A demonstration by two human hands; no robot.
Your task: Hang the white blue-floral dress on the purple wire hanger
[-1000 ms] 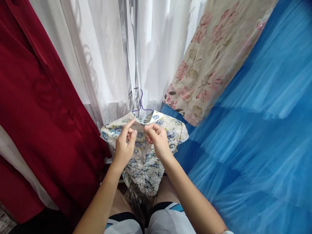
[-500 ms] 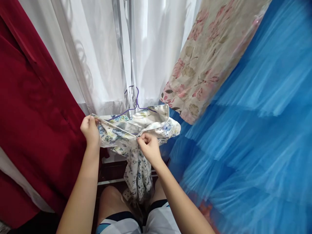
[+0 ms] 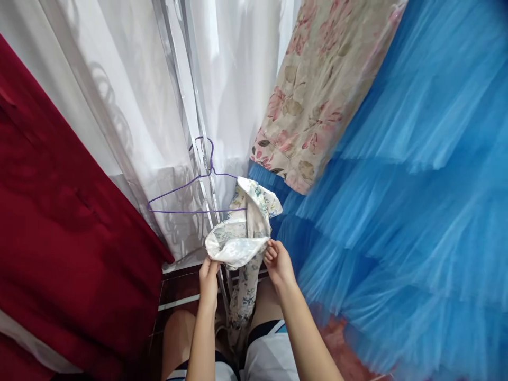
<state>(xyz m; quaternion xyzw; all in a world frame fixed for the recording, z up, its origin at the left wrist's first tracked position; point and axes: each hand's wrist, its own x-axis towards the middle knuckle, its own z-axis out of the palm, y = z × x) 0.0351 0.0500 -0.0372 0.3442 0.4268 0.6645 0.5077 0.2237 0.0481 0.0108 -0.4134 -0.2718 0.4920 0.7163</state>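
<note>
A white garment (image 3: 250,233) printed with small blue, green and yellow flowers hangs from the right end of a purple wire hanger (image 3: 178,211). The hanger's left half is bare, and its hook is at the metal rack bars. My left hand (image 3: 208,278) pinches the garment's lower left edge between thumb and fingers. At the other end of that loose, sagging edge, my right hand (image 3: 279,262) also grips the cloth with bent fingers. Below, a narrow gathered part of the garment drops between my knees.
Upright metal bars (image 3: 190,90) stand before white curtains (image 3: 234,79). Red cloth (image 3: 67,227) hangs at left. A beige floral cloth (image 3: 305,106) and a ruffled blue tulle skirt (image 3: 405,222) hang at right. Dark red floor tiles (image 3: 178,286) show below.
The garment has come off the hanger's left arm, which now shows bare. My left hand has moved right and down with the cloth; my right hand has shifted right and slightly lower.
</note>
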